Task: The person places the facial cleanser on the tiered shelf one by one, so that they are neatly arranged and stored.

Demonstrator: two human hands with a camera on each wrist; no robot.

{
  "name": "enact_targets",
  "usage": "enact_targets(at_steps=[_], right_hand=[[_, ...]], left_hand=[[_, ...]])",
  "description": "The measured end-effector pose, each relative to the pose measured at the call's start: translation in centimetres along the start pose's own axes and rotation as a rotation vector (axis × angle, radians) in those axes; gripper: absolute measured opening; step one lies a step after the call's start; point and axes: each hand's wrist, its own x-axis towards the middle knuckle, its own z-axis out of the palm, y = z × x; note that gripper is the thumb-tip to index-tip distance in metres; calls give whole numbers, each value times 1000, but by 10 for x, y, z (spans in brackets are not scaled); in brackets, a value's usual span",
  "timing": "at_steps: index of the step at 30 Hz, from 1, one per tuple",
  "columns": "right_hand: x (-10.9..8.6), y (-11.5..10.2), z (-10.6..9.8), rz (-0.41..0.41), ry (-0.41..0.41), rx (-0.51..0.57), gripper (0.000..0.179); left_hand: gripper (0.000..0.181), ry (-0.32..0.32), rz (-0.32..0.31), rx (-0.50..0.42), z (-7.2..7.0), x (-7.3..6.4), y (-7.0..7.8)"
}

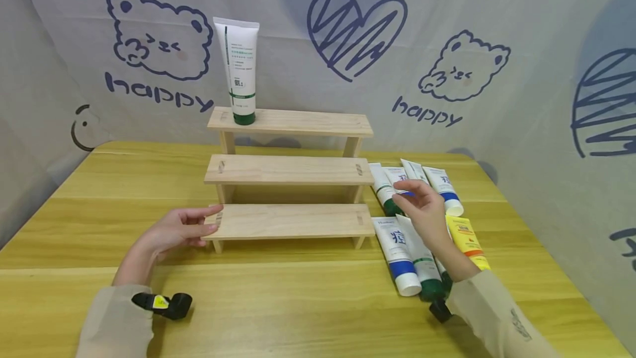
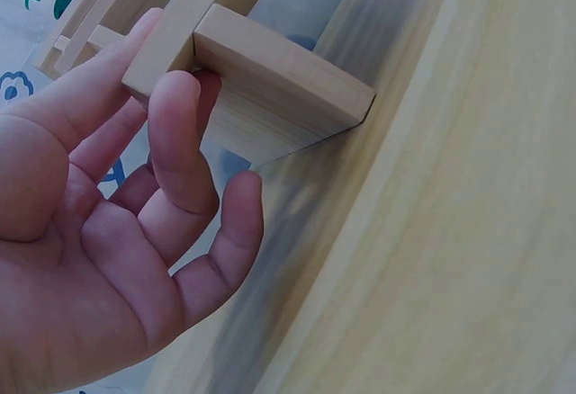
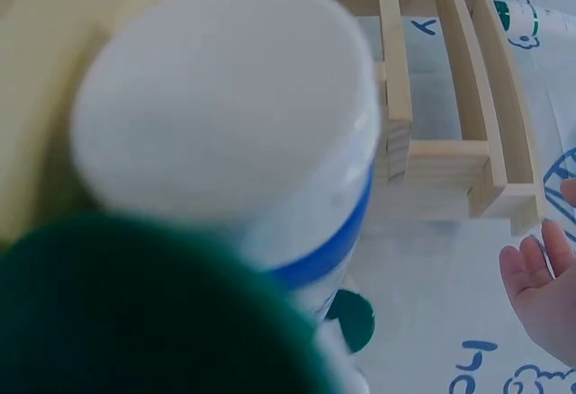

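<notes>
A three-step wooden stand (image 1: 288, 222) stands on the table. On its top step, toward the left, a white tube with a green cap (image 1: 243, 70) is set upright on its cap. My left hand (image 1: 176, 231) holds the left end of the lowest step; in the left wrist view its fingertips (image 2: 175, 97) lie against the step's end. Over the group of tubes at the right, my right hand (image 1: 424, 214) hovers with loosely bent fingers and nothing in them. Below it lie a white tube with a blue band (image 1: 397, 250) and a green-capped tube (image 1: 424, 264).
More tubes lie to the right of the stand, among them a yellow tube (image 1: 467, 239) and a blue-banded tube (image 1: 444, 189). A printed cloth (image 1: 298, 87) hangs behind the wooden table (image 1: 278, 308). Tube caps fill much of the right wrist view.
</notes>
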Motion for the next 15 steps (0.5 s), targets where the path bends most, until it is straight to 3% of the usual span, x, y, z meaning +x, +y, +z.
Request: enact_targets(at_steps=[4, 9, 15], right_hand=[[-6, 7, -11, -4, 11, -9, 16], [-11, 38, -31, -67, 3, 30, 15], [-12, 69, -55, -74, 32, 25, 21]], left_hand=[[60, 6, 9, 11, 0, 0, -1], [60, 13, 18, 29, 0, 0, -2], [60, 19, 24, 41, 1, -1, -1]])
